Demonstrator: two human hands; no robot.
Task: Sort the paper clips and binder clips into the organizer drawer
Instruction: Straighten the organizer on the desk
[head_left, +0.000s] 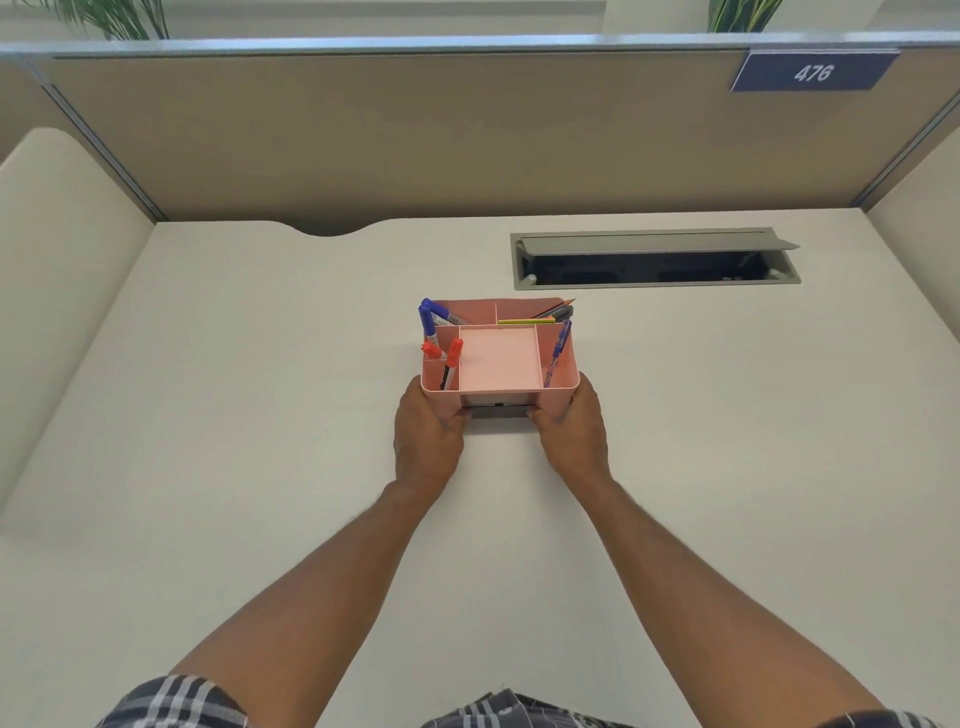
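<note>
hands (428, 434) (571, 434) grip pink organizer (563, 376); sign (813, 73) reads 476

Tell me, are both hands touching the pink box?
Touching. The head view shows the left hand against the left front corner of the pink box and the right hand against its right front corner, fingers curled at the drawer.

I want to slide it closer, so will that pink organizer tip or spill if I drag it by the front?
The pink organizer looks like stiff plastic, low and wide, so it will probably slide flat. The upright red markers and blue marker lean loosely and may rattle or topple. It is probably light.
</note>
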